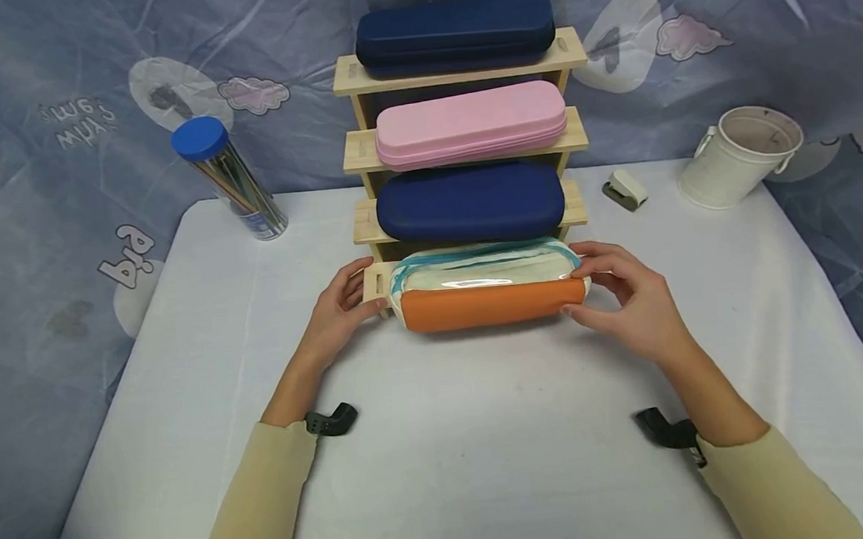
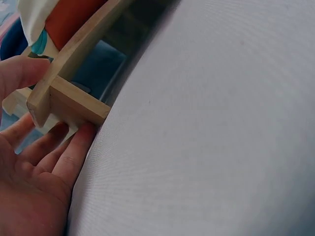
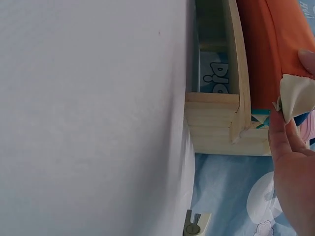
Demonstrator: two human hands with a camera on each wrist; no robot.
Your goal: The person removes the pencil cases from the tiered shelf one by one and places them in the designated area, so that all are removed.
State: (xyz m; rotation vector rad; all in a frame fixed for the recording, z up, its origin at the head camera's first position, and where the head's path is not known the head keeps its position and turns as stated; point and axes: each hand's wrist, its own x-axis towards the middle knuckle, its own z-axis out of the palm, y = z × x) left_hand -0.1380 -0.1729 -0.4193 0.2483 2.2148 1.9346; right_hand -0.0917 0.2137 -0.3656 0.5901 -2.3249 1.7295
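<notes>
A stepped wooden rack (image 1: 376, 283) stands at the table's back, holding several pencil cases. On its lowest step lies an orange and cream pencil case (image 1: 492, 305) with a clear window and teal zip trim. My right hand (image 1: 632, 301) holds this case's right end, thumb at the orange front and fingers at the top and side. At the rack's lower left end is my left hand (image 1: 337, 309); in the left wrist view its thumb is over the step's edge and its fingers (image 2: 74, 157) are against the side panel. The right wrist view shows fingertips at the case's end tab (image 3: 297, 96).
Higher steps carry a navy case (image 1: 470, 203), a pink case (image 1: 470, 123) and a dark blue case (image 1: 455, 34). A blue-lidded jar of sticks (image 1: 240, 191) stands left. A small white and grey object (image 1: 625, 190) and white bucket (image 1: 728, 165) are right.
</notes>
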